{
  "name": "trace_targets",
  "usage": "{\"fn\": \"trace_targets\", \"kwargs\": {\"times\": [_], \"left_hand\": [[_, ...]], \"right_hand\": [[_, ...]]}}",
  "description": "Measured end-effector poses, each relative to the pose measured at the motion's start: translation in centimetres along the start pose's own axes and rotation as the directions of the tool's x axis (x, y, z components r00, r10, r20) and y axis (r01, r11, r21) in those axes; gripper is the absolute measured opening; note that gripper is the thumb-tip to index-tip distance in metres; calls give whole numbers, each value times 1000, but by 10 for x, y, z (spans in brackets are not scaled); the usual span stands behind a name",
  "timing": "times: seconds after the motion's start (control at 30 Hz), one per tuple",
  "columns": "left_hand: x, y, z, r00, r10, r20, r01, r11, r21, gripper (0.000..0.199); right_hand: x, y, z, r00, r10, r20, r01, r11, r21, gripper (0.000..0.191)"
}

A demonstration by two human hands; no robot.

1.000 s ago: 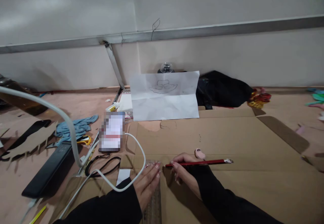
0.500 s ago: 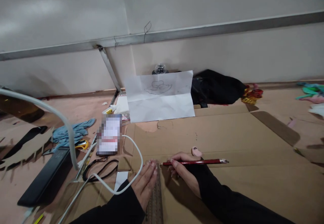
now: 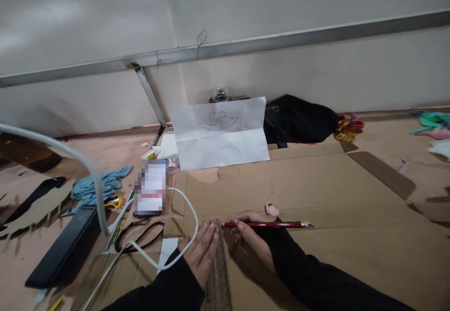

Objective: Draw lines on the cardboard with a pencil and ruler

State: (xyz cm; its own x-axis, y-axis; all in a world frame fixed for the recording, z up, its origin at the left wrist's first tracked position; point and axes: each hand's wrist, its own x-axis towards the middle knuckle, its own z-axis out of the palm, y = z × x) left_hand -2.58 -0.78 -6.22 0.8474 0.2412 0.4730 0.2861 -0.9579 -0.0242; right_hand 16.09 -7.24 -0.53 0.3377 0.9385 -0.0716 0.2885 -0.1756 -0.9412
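A clear ruler (image 3: 221, 273) lies on the brown cardboard (image 3: 312, 189), running away from me. Flat on the ruler's left side rests my left hand (image 3: 203, 252), its fingers stretched out and pressing down. My right hand (image 3: 253, 236) pinches a dark red pencil (image 3: 277, 225) close to its point, which is beside the ruler's far end. The pencil lies nearly level, its blunt end toward the right. Just beyond my right hand is a small pink piece (image 3: 270, 208). Behind the cardboard, a creased white sheet (image 3: 221, 147) with a line drawing leans upright.
A phone (image 3: 151, 186), a white cable (image 3: 188, 198), a black strap (image 3: 154, 236), a black box (image 3: 65, 245), a yellow cutter (image 3: 114, 201) and blue gloves (image 3: 101, 184) lie at the left. A black bag (image 3: 302, 118) sits against the wall.
The pencil and my right hand have shifted slightly left, closer to the ruler. The ruler's near end shows a little further right. My left hand stays nearly in place.
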Motion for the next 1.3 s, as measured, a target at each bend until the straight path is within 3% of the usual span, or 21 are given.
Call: {"fn": "trace_targets", "kwargs": {"times": [0.1, 0.2, 0.4, 0.5, 0.73, 0.87, 1.03, 1.3], "left_hand": [[-1, -2, -6, 996, 26, 86, -30, 998, 48, 43], [1, -2, -7, 994, 50, 93, -55, 997, 53, 43], [4, -1, -1, 998, 61, -33, -58, 995, 76, 41], [4, -2, -1, 996, 91, -1, -90, 990, 110, 41], [7, 2, 3, 994, 13, -113, -11, 1000, 19, 40], [9, 4, 6, 983, -57, -174, 55, 998, -17, 40], [5, 2, 9, 991, 8, -134, -6, 1000, 12, 40], [3, 4, 6, 999, 7, -33, -4, 996, 84, 40]], "right_hand": [[1, 0, 0, 1000, -10, -17, 10, 1000, -27, 30], [2, 0, -1, 1000, -20, 7, 20, 999, -50, 30], [2, 0, -1, 999, -39, 16, 40, 997, -63, 30], [1, 1, 0, 999, -34, 25, 35, 998, -58, 29], [0, -4, -5, 996, -91, 19, 92, 992, -87, 27], [0, -7, -6, 998, -54, 38, 57, 994, -89, 29], [2, 0, -3, 997, -61, 49, 65, 995, -77, 32], [1, 1, -2, 995, -93, 20, 94, 993, -69, 28]]}}
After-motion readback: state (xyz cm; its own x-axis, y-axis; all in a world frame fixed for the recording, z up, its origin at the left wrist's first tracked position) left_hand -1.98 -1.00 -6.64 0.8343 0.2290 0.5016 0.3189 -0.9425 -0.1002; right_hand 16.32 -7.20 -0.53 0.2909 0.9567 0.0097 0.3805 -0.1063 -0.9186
